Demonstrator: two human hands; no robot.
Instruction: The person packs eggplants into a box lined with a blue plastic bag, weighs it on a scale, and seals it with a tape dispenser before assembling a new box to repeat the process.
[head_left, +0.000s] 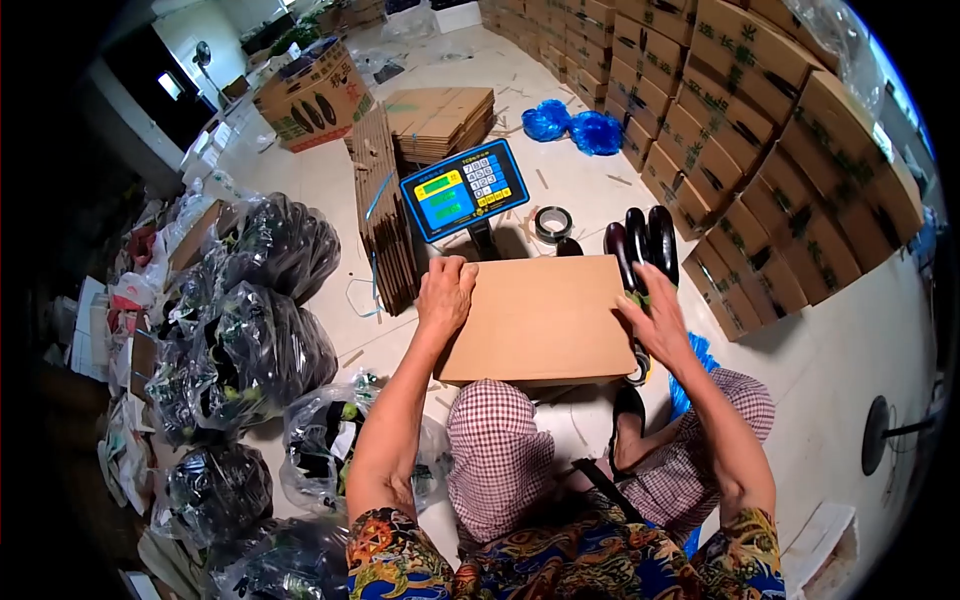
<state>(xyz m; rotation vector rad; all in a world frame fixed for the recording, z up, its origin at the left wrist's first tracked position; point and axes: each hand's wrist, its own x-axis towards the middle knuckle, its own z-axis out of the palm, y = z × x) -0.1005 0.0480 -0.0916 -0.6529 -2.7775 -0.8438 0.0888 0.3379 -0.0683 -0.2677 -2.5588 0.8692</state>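
A closed, rectangular brown cardboard box (535, 318) is positioned in front of the seated person, its plain upper face turned upward and its near edge beside the knees, which are covered by red-and-white checked cloth (495, 430). The box's far left corner is touched by the left hand (447, 295), whose fingers are partly curled and kept close together; whether the corner is firmly gripped cannot be told. At the box's right edge the right hand (655, 315) is placed with its fingers loosely spread and its thumb set apart, near the edge. A small green stem end (638, 299) is seen by those fingers; whether it is held cannot be told.

Long, glossy dark-purple eggplants (645, 245) are laid side by side just beyond the right hand. Past the far edge, a roll of dark tape (553, 224) is seen on the pale floor (520, 200), and a blue-framed scale display with a keypad (465, 190) is raised on a dark post. To its left, flattened brown cartons (383, 200) are stood upright. Clear plastic bags filled with dark produce (265, 350) are gathered at the left, and printed brown cartons (740, 120) are stacked at the far right.
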